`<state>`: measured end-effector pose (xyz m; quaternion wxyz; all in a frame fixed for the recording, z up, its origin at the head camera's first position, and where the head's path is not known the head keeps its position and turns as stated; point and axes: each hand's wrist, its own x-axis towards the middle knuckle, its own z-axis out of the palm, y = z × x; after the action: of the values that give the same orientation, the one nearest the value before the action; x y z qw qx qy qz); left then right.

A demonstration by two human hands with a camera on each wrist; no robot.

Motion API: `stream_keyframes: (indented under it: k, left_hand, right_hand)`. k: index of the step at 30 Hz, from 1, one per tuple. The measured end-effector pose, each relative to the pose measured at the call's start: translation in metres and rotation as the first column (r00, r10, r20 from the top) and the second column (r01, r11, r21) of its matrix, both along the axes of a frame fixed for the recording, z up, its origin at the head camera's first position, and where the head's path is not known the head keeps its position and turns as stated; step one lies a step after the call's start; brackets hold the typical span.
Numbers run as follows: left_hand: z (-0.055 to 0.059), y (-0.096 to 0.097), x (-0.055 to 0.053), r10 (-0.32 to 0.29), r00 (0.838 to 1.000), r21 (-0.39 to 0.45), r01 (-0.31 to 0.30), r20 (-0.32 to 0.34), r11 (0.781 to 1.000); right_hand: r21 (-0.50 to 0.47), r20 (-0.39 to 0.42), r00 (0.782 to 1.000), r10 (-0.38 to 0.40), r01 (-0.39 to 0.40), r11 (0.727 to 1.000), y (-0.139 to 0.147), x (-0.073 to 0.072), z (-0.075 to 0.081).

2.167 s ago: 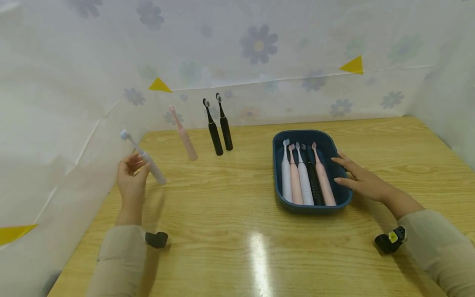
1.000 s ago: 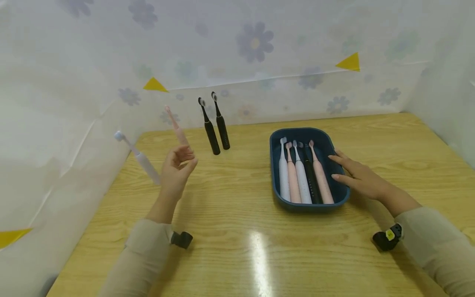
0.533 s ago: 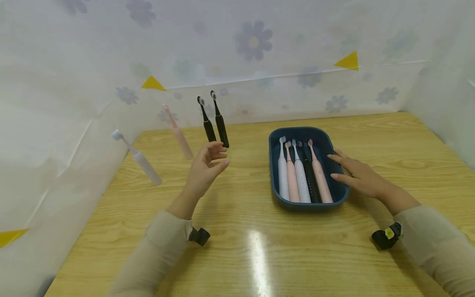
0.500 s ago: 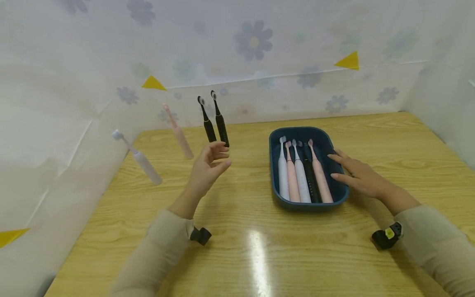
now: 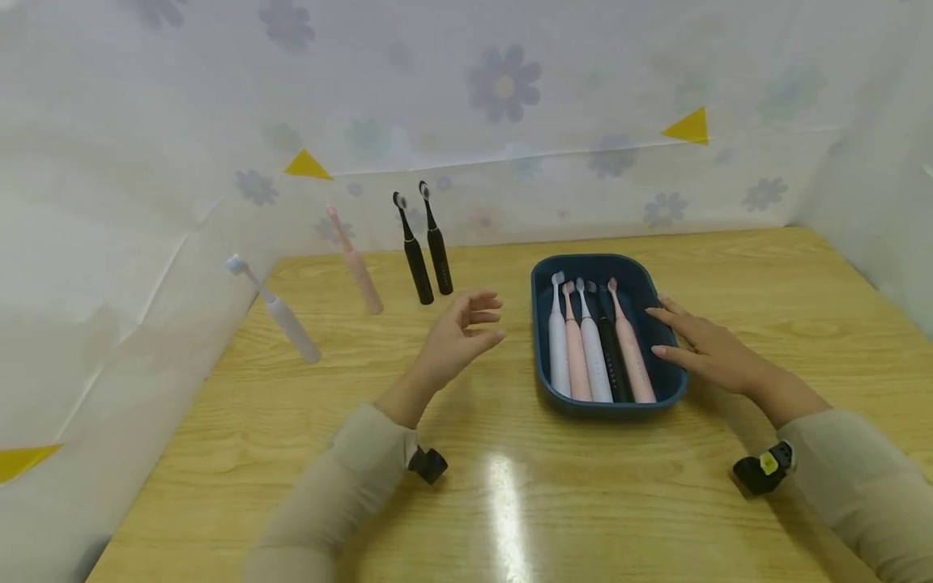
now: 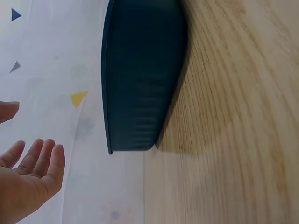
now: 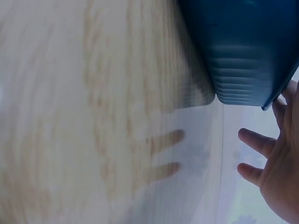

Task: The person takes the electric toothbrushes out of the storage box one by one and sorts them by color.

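In the head view my left hand (image 5: pixel 461 332) hovers left of the dark blue bin (image 5: pixel 612 411), fingers loosely bent and nothing between them. The left wrist view has the same hand (image 6: pixel 35 182) beside the bin's outer wall (image 6: pixel 135 79). My right hand (image 5: pixel 707 348) rests on the bin's right rim, thumb and fingertips reaching over the edge. Inside the bin lie several electric toothbrushes side by side: a white one (image 5: pixel 559 348), a pink one (image 5: pixel 577 356), another white one (image 5: pixel 595 356), a black one (image 5: pixel 615 356) and another pink one (image 5: pixel 634 356).
Toothbrushes stand upright on the wooden table (image 5: pixel 466 502) at the left: a white one (image 5: pixel 291 328), a pink one (image 5: pixel 362 279) and two black ones, one (image 5: pixel 418 270) left of the other (image 5: pixel 439 259). A floral sheet (image 5: pixel 583 97) hangs behind the table.
My left hand has let go of the standing white toothbrush at the left and moved right, past the pink and black ones, toward the bin. My right hand has stayed on the rim.
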<state>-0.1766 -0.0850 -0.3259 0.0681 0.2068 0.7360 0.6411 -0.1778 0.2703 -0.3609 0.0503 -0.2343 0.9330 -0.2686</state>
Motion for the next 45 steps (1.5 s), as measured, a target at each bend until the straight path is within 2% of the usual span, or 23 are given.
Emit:
stream_keyframes:
  k: [5,8,12,16,19,24,26,32,36,41,45]
  left_hand:
    - [0.000,0.016,0.001,-0.030,0.999,-0.015,0.030,0.013,0.999]
    - [-0.001,0.026,0.000,-0.044,0.998,-0.008,0.045,0.044,0.999]
    - [-0.005,0.037,-0.002,-0.030,0.996,0.013,0.029,0.079,0.999]
    - [-0.010,0.045,-0.005,-0.027,0.996,0.018,0.025,0.087,1.000]
    - [-0.012,0.051,-0.006,-0.053,0.996,0.010,0.053,0.074,0.999]
    - [0.006,0.056,0.004,-0.072,0.994,-0.016,0.074,0.084,0.997]
    - [0.011,0.060,0.005,-0.065,0.992,-0.035,0.069,0.106,0.997]
    - [-0.006,0.074,-0.009,-0.055,0.991,-0.134,0.071,0.122,0.988]
    - [-0.008,0.085,-0.011,-0.036,0.995,-0.239,0.056,0.089,0.969]
    - [-0.008,0.098,-0.012,0.013,0.999,-0.310,0.001,0.044,0.951]
    - [-0.012,0.107,-0.014,0.075,0.994,-0.306,-0.048,0.079,0.951]
  right_hand:
    - [-0.012,0.018,1.000,0.002,-0.002,1.000,0.000,0.001,0.000]
    - [-0.018,0.032,0.999,0.015,-0.014,1.000,0.000,0.000,0.001]
    - [-0.031,0.050,0.998,0.024,-0.023,0.999,-0.001,-0.001,0.002]
    - [-0.046,0.059,0.998,0.023,-0.020,0.999,-0.002,-0.002,0.001]
    - [-0.053,0.066,0.998,0.020,-0.017,0.998,-0.003,-0.002,0.000]
    - [-0.053,0.073,0.997,0.020,-0.016,0.998,-0.004,-0.002,0.000]
    - [-0.052,0.076,0.997,0.019,-0.015,0.999,-0.004,-0.002,0.000]
    - [-0.044,0.079,0.997,0.011,-0.007,0.999,-0.003,0.001,0.000]
    - [-0.033,0.075,0.997,0.008,-0.006,0.999,-0.003,0.002,0.000]
    - [-0.033,0.071,0.997,0.006,-0.004,0.999,-0.003,0.002,0.001]
    - [-0.035,0.070,0.998,-0.004,0.006,0.999,-0.003,0.002,0.001]
